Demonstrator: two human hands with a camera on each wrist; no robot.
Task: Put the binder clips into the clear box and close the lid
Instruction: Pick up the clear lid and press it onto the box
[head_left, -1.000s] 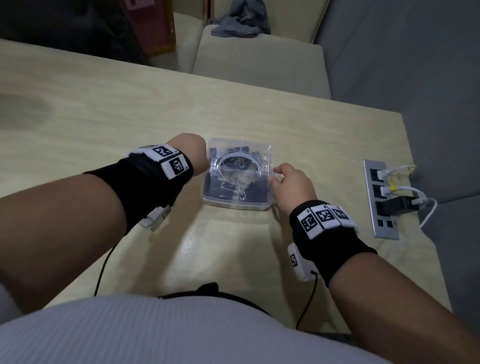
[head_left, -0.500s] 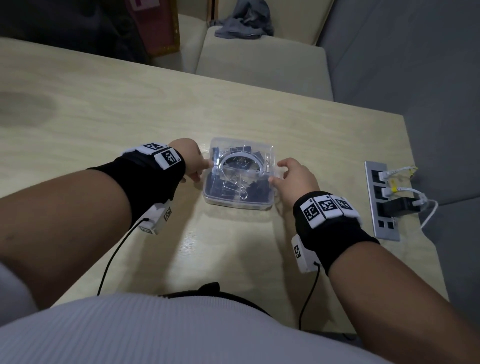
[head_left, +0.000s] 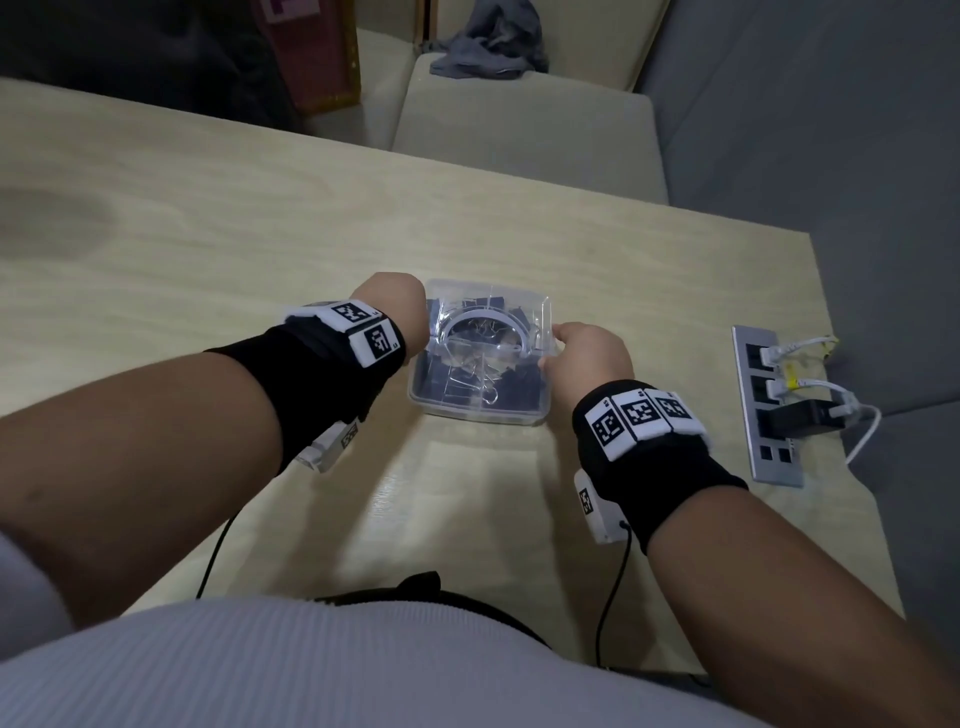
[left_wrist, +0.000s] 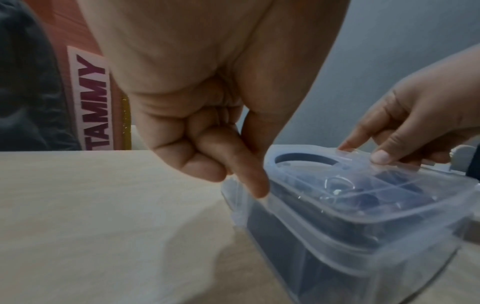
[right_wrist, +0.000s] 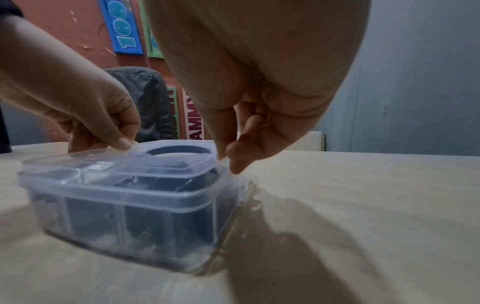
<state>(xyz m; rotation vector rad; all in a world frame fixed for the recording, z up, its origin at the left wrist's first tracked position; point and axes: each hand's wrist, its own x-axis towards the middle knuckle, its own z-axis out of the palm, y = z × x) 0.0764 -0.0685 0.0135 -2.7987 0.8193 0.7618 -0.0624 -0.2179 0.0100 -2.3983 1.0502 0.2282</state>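
Observation:
The clear box (head_left: 480, 413) stands mid-table in the head view, with several black binder clips (head_left: 511, 376) inside it. Its clear lid (head_left: 488, 332), with an arched handle, lies on top. My left hand (head_left: 415, 322) is at the box's left edge; in the left wrist view its fingers are curled and the thumb (left_wrist: 255, 185) presses down on the lid's rim (left_wrist: 363, 216). My right hand (head_left: 556, 348) is at the right edge. In the right wrist view its thumb and forefinger (right_wrist: 228, 162) pinch the clear flap at the lid's (right_wrist: 130, 170) side.
A metal socket panel (head_left: 769, 467) with white cables and a black plug is set into the table near its right edge. Beyond the far edge is a beige cushioned seat (head_left: 519, 124) with a grey cloth (head_left: 488, 47). Black wrist cables hang by the near edge.
My left hand has risen over the box's left edge, hiding its fingers from the head view. My right hand has stayed at the right edge. The box has not shifted.

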